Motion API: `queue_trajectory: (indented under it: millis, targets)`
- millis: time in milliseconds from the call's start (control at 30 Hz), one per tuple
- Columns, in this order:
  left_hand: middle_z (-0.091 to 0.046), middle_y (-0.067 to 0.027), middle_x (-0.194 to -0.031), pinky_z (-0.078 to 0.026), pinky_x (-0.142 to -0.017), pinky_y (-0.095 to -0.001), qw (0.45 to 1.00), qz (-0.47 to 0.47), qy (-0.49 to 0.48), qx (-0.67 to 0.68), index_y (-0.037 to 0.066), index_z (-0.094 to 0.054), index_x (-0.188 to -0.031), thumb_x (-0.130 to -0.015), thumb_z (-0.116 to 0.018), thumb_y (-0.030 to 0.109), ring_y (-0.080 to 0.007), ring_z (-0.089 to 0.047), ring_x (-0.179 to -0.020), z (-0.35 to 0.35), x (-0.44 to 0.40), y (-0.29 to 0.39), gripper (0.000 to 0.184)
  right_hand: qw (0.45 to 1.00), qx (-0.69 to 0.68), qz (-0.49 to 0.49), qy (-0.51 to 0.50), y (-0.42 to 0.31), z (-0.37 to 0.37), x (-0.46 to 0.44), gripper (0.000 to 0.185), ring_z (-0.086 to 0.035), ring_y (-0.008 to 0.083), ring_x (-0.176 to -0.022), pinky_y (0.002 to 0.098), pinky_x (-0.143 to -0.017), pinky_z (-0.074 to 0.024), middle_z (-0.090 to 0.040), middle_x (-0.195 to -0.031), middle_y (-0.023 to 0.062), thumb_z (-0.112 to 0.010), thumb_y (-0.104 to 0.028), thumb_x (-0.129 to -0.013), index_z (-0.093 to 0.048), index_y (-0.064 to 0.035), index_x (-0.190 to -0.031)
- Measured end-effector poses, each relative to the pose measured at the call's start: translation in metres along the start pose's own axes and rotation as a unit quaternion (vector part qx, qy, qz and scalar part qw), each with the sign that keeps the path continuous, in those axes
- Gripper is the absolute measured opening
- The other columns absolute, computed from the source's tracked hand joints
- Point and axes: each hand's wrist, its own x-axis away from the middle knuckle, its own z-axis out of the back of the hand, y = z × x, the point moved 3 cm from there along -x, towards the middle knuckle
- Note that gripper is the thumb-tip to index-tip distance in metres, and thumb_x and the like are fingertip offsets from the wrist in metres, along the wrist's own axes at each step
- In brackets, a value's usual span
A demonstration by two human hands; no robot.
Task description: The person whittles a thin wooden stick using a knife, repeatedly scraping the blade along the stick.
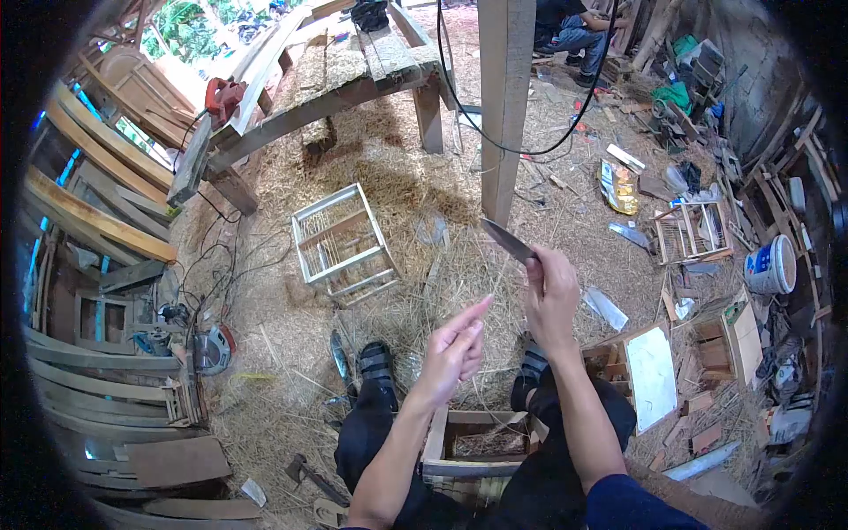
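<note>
A knife (506,239) with a dark blade is held up in front of me, its tip pointing up and to the left. My right hand (553,296) is closed round its handle. Lower and to the left, my left hand (452,355) has its index finger pointing toward the upper right and the other fingers curled; a thin strand seems to run near its fingertips, too fine to make out. Between my legs stands a wooden frame or box (484,468) with straw-like pieces inside. A slatted wooden frame (346,240) lies on the shavings ahead.
A wooden post (506,106) rises just beyond the knife, with a black cable looping across it. A workbench (327,124) stands ahead left. A white bucket (770,265) and wooden boxes are at the right. Another person (579,35) sits at the top right.
</note>
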Motion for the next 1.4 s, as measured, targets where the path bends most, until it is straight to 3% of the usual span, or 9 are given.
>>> queue_trajectory:
  millis: [233, 367, 500, 733, 867, 967, 1067, 1267, 1400]
  targets:
    - [-0.032, 0.0083, -0.067, -0.022, -0.043, -0.0213, 0.999, -0.013, 0.029, 0.022, 0.011, -0.045, -0.153, -0.108, -0.049, 0.020, -0.0018, -0.027, -0.049, 0.005, -0.020, -0.001, 0.046, 0.997, -0.059, -0.029, -0.035, 0.000, -0.014, 0.007, 0.019, -0.067, 0.0254, -0.061, 0.0356, -0.052, -0.0487, -0.071, -0.083, 0.0127, -0.071, -0.020, -0.095, -0.073, -0.0069, -0.109]
    - [-0.033, 0.0083, -0.067, -0.023, -0.043, -0.0211, 0.999, -0.007, 0.042, 0.011, 0.011, -0.046, -0.153, -0.108, -0.050, 0.020, -0.0016, -0.028, -0.049, 0.008, -0.026, 0.002, 0.045, 0.995, -0.057, 0.014, -0.075, 0.000, -0.020, 0.011, 0.020, -0.067, 0.0231, -0.059, 0.0356, -0.053, -0.0490, -0.070, -0.077, 0.0107, -0.072, -0.023, -0.095, -0.074, -0.0088, -0.109]
    - [-0.033, 0.0082, -0.066, -0.022, -0.042, -0.0207, 1.000, -0.002, 0.017, -0.016, 0.012, -0.046, -0.152, -0.108, -0.049, 0.018, -0.0021, -0.027, -0.048, 0.002, -0.024, 0.002, 0.044, 0.993, -0.045, -0.102, -0.031, 0.013, -0.012, -0.012, 0.018, -0.067, 0.0210, -0.059, 0.0353, -0.053, -0.0480, -0.071, -0.076, 0.0095, -0.070, -0.024, -0.096, -0.075, -0.0109, -0.107]
    - [-0.033, 0.0088, -0.067, -0.022, -0.042, -0.0198, 0.998, -0.030, 0.056, -0.004, 0.009, -0.047, -0.150, -0.108, -0.048, 0.017, -0.0012, -0.027, -0.049, 0.011, -0.021, 0.001, 0.043, 0.995, -0.024, -0.021, -0.094, -0.012, -0.020, 0.006, 0.018, -0.067, 0.0229, -0.056, 0.0355, -0.051, -0.0464, -0.069, -0.070, 0.0085, -0.067, -0.027, -0.099, -0.074, -0.0111, -0.099]
    - [-0.034, 0.0091, -0.066, -0.022, -0.042, -0.0196, 0.997, -0.044, 0.061, 0.007, 0.008, -0.048, -0.148, -0.109, -0.048, 0.018, -0.0008, -0.028, -0.049, 0.008, -0.012, 0.006, 0.041, 0.992, -0.032, -0.092, -0.078, -0.012, -0.020, 0.000, 0.023, -0.066, 0.0252, -0.056, 0.0378, -0.051, -0.0460, -0.067, -0.067, 0.0088, -0.063, -0.032, -0.101, -0.072, -0.0114, -0.096]
    - [-0.033, 0.0096, -0.066, -0.022, -0.042, -0.0195, 0.995, -0.046, 0.082, 0.018, 0.008, -0.048, -0.149, -0.109, -0.049, 0.020, -0.0006, -0.028, -0.049, 0.015, -0.012, 0.001, 0.042, 0.991, -0.029, 0.028, -0.126, -0.034, -0.023, 0.020, 0.024, -0.066, 0.0262, -0.056, 0.0392, -0.051, -0.0453, -0.066, -0.066, 0.0090, -0.061, -0.033, -0.102, -0.072, -0.0117, -0.096]
    - [-0.033, 0.0100, -0.066, -0.022, -0.043, -0.0193, 0.996, -0.046, 0.075, 0.006, 0.009, -0.048, -0.148, -0.109, -0.050, 0.021, -0.0004, -0.028, -0.049, 0.018, -0.006, 0.003, 0.040, 0.993, -0.032, -0.086, -0.081, -0.014, -0.028, 0.008, 0.023, -0.066, 0.0273, -0.057, 0.0395, -0.051, -0.0450, -0.066, -0.067, 0.0096, -0.062, -0.032, -0.102, -0.072, -0.0130, -0.096]
    - [-0.039, 0.0065, -0.069, -0.024, -0.042, -0.0209, 0.995, -0.061, 0.077, 0.015, 0.007, -0.052, -0.130, -0.109, -0.051, 0.025, -0.0014, -0.033, -0.049, 0.027, -0.006, -0.002, 0.028, 0.990, -0.014, 0.033, -0.139, -0.034, -0.033, 0.029, 0.025, -0.065, 0.0292, -0.057, 0.0410, -0.051, -0.0451, -0.065, -0.067, 0.0094, -0.059, -0.034, -0.103, -0.070, -0.0132, -0.093]
    - [-0.038, 0.0062, -0.069, -0.023, -0.043, -0.0208, 0.996, -0.064, 0.064, -0.003, 0.009, -0.052, -0.124, -0.109, -0.049, 0.024, -0.0019, -0.029, -0.049, 0.023, 0.000, -0.001, 0.021, 0.991, 0.005, -0.099, -0.095, -0.010, -0.032, 0.010, 0.027, -0.062, 0.0303, -0.053, 0.0413, -0.048, -0.0435, -0.063, -0.064, 0.0106, -0.060, -0.033, -0.102, -0.064, -0.0116, -0.086]
